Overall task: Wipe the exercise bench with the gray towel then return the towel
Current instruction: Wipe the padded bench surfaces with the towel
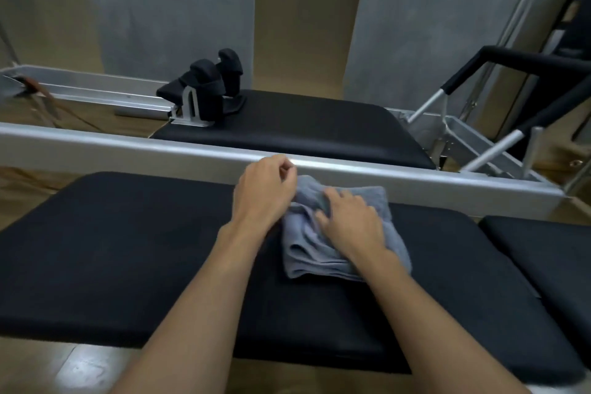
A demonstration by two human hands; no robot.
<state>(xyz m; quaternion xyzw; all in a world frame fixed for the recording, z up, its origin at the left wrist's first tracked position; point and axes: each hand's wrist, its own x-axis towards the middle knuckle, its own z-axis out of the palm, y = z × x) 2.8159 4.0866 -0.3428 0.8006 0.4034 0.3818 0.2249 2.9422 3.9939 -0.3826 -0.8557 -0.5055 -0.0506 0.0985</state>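
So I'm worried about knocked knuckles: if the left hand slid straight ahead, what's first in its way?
Probably the silver frame rail, which lies just past the left hand at the bench's far edge; depth is uncertain.

We see a black padded exercise bench stretching across the near part of the view, its surface flat and matte. A gray towel lies folded and bunched on the bench's far half, close to the far edge. Our right hand rests flat on top of the towel, pressing it against the padding, while our left hand sits at the towel's left end with its fingers curled loosely. To the right, a second black pad sits just beside the bench, parted from it by a narrow gap.
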